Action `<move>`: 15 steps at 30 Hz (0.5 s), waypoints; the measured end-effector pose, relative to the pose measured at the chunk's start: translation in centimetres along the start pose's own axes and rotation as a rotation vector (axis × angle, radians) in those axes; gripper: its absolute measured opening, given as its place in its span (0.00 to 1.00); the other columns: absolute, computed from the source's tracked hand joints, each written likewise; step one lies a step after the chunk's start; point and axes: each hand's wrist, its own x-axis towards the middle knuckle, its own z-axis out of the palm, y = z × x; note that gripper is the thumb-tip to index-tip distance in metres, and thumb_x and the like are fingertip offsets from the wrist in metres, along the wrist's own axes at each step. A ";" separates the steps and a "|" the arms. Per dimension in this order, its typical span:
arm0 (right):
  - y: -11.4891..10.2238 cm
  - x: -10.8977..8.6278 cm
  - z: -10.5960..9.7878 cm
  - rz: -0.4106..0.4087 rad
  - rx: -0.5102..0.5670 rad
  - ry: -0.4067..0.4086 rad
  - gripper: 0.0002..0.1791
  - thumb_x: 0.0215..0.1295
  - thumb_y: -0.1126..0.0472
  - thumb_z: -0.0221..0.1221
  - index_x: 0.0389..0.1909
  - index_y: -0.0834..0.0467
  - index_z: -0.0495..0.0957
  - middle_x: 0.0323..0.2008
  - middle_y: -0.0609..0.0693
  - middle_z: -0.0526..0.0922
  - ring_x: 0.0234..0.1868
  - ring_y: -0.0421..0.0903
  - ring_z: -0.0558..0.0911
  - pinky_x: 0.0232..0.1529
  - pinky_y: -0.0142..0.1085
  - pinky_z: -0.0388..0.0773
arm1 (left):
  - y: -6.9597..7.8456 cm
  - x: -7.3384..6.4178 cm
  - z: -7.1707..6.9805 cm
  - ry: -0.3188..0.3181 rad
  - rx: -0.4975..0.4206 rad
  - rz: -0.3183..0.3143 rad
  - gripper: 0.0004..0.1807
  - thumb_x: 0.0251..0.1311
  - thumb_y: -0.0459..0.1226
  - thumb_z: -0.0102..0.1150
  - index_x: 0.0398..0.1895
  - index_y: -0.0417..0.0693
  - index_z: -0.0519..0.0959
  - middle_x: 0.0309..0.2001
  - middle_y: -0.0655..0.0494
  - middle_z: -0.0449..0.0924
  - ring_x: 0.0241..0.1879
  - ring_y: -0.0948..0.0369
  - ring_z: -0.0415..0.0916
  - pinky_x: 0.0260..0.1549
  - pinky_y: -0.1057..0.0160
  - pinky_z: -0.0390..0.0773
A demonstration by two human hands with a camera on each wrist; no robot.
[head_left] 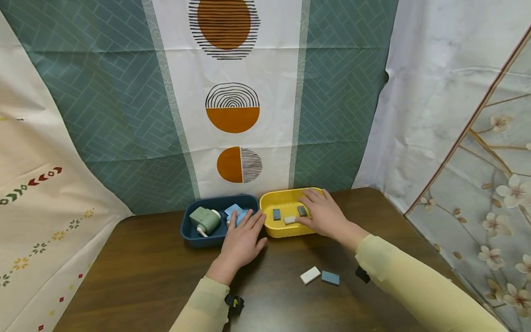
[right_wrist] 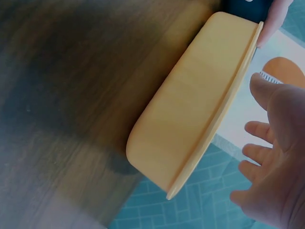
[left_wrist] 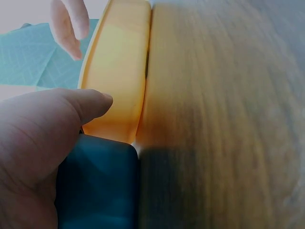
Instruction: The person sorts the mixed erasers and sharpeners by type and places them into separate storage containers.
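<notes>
My left hand (head_left: 240, 242) lies over the right end of a dark blue bin (head_left: 186, 234), its fingers fairly straight and reaching toward the yellow bin's edge. Its thumb (left_wrist: 97, 102) overlaps the yellow bin's side in the left wrist view. Above the right part of the yellow bin (head_left: 271, 233) hovers my right hand (head_left: 325, 214), fingers loosely bent and nothing seen between them. Inside that bin lie a blue block (head_left: 276, 214), a white block (head_left: 290, 221) and a grey block (head_left: 302, 211). The blue bin holds a sage-green container (head_left: 204, 219) with a white cap and a light-blue object (head_left: 235, 212), partly hidden by my fingers.
On the brown wooden table (head_left: 145, 267), a white block (head_left: 310, 275) and a blue block (head_left: 330, 278) lie in front of the yellow bin. The bins stand side by side near the table's back edge, against a patterned curtain (head_left: 124, 115).
</notes>
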 end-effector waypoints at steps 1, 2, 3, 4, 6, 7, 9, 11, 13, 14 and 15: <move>0.0 -0.3 -0.1 -0.010 0.000 0.009 0.38 0.75 0.40 0.70 0.74 0.61 0.78 0.79 0.63 0.72 0.82 0.62 0.67 0.83 0.67 0.52 | 0.0 0.0 0.0 0.002 -0.003 0.001 0.41 0.78 0.53 0.66 0.88 0.52 0.65 0.87 0.53 0.60 0.86 0.48 0.54 0.83 0.30 0.38; -0.1 -0.6 -0.1 -0.019 0.000 0.016 0.37 0.75 0.40 0.70 0.73 0.62 0.79 0.79 0.63 0.72 0.81 0.62 0.67 0.83 0.67 0.52 | 0.0 0.0 0.1 0.004 -0.004 0.001 0.41 0.78 0.53 0.66 0.88 0.51 0.65 0.87 0.53 0.60 0.86 0.47 0.55 0.83 0.30 0.38; -0.1 -0.9 -0.2 -0.028 -0.001 0.025 0.37 0.75 0.41 0.70 0.73 0.62 0.79 0.79 0.63 0.72 0.81 0.62 0.67 0.82 0.68 0.53 | 0.0 0.0 0.1 0.005 -0.007 0.000 0.41 0.78 0.53 0.66 0.88 0.51 0.65 0.87 0.52 0.60 0.86 0.47 0.55 0.83 0.30 0.38; -0.2 -1.2 -0.3 -0.035 -0.003 0.031 0.37 0.75 0.41 0.70 0.73 0.62 0.79 0.79 0.63 0.72 0.81 0.62 0.67 0.82 0.68 0.54 | 0.0 0.0 0.1 0.006 -0.008 0.000 0.41 0.78 0.53 0.66 0.87 0.51 0.65 0.87 0.52 0.60 0.86 0.47 0.55 0.83 0.30 0.38; -0.3 -1.8 -0.5 -0.046 0.004 0.043 0.37 0.74 0.41 0.71 0.72 0.63 0.80 0.79 0.63 0.72 0.82 0.62 0.67 0.82 0.68 0.54 | 0.0 -0.1 0.1 0.008 -0.013 -0.002 0.41 0.78 0.53 0.66 0.87 0.50 0.65 0.87 0.52 0.61 0.86 0.47 0.55 0.83 0.30 0.38; -0.4 -2.1 -0.6 -0.052 0.003 0.050 0.37 0.74 0.41 0.71 0.71 0.63 0.80 0.79 0.63 0.72 0.82 0.62 0.67 0.82 0.68 0.54 | 0.1 -0.1 0.0 0.007 -0.013 -0.004 0.41 0.78 0.53 0.66 0.87 0.50 0.66 0.87 0.52 0.61 0.86 0.47 0.55 0.83 0.30 0.38; -0.5 -2.6 -0.7 -0.067 0.002 0.065 0.37 0.73 0.41 0.73 0.70 0.63 0.81 0.79 0.63 0.72 0.81 0.63 0.68 0.82 0.68 0.55 | 0.1 -0.1 0.0 0.009 -0.015 -0.006 0.41 0.78 0.53 0.67 0.87 0.50 0.66 0.86 0.52 0.61 0.86 0.47 0.55 0.83 0.30 0.38; -0.5 -3.2 -0.8 -0.077 0.009 0.077 0.37 0.71 0.42 0.74 0.70 0.62 0.81 0.78 0.64 0.73 0.81 0.63 0.68 0.82 0.68 0.54 | 0.1 -0.1 -0.1 0.006 -0.018 -0.009 0.41 0.78 0.53 0.67 0.87 0.50 0.66 0.87 0.53 0.61 0.86 0.47 0.54 0.83 0.30 0.37; -0.5 -3.8 -0.8 -0.087 0.012 0.086 0.37 0.71 0.42 0.74 0.70 0.62 0.81 0.78 0.64 0.73 0.81 0.64 0.68 0.82 0.68 0.55 | 0.2 -0.1 -0.1 0.005 -0.020 -0.011 0.41 0.78 0.53 0.67 0.87 0.51 0.66 0.87 0.53 0.60 0.86 0.47 0.54 0.83 0.30 0.37; -0.5 -4.1 -0.9 -0.090 0.015 0.087 0.37 0.71 0.42 0.75 0.71 0.62 0.81 0.78 0.64 0.73 0.81 0.64 0.68 0.82 0.68 0.55 | 0.2 0.0 -0.1 0.003 -0.019 -0.012 0.41 0.78 0.53 0.66 0.87 0.51 0.66 0.87 0.53 0.60 0.86 0.48 0.54 0.83 0.30 0.36; -0.5 -4.4 -0.9 -0.091 0.019 0.084 0.38 0.71 0.42 0.74 0.71 0.62 0.81 0.79 0.64 0.72 0.82 0.64 0.67 0.82 0.68 0.54 | 0.2 0.0 -0.1 0.001 -0.018 -0.012 0.41 0.78 0.53 0.66 0.87 0.51 0.65 0.87 0.54 0.60 0.86 0.48 0.53 0.83 0.31 0.36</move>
